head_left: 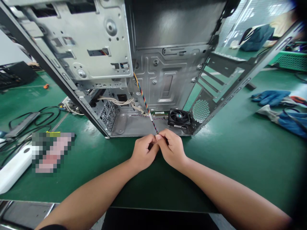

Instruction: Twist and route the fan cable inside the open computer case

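An open computer case (153, 125) stands in front of me on the green table. From its metal drive cage (96, 35) a multicoloured cable (144, 99) runs down towards me, pulled fairly straight. At the cable's near end my left hand (145, 151) and my right hand (173, 148) meet, fingertips pinched together on it. The very end of the cable is hidden by my fingers. Inside the case, a black cooling fan (179, 118) lies on the floor to the right. A bundle of whitish wires (120, 101) hangs at the left inside.
A white elongated object (18, 169) and black cords (26, 119) lie on the left of the table (230, 153). To the right are blue gloves (271, 97) and a green basket (291, 60). The case's slanted metal edge (242, 84) rises at the right.
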{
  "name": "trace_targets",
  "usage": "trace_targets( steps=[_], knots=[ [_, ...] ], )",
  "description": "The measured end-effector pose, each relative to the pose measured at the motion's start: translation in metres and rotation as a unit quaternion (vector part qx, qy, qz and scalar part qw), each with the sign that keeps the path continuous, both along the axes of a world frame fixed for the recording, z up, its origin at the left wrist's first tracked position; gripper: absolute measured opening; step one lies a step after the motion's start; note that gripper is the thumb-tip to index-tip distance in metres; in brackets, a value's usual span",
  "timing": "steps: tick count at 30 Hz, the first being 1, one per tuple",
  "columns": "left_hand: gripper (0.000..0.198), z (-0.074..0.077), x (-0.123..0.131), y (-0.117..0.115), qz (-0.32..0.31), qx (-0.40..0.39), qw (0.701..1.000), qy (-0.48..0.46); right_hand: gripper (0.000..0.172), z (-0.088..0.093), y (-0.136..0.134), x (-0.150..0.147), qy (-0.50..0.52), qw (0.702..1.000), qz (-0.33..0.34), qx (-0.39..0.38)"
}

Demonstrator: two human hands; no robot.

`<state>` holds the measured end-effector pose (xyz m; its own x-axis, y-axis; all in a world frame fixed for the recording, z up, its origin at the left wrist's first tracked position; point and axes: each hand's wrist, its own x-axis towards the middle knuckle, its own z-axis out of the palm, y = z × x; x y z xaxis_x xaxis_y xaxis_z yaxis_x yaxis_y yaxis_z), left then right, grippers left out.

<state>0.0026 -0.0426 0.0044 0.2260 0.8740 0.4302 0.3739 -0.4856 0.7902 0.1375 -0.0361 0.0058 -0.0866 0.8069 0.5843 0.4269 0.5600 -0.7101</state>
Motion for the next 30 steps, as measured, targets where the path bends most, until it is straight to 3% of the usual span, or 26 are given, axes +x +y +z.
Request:
trace_targets(
  steps=[30],
  knots=[
    [0.028, 0.0010, -0.0003, -0.0003, -0.004, -0.022, 1.000, 0.010, 0.018, -0.0005, -0.0006, 0.0004, 0.002, 1.000, 0.001, -0.012]
  ],
)
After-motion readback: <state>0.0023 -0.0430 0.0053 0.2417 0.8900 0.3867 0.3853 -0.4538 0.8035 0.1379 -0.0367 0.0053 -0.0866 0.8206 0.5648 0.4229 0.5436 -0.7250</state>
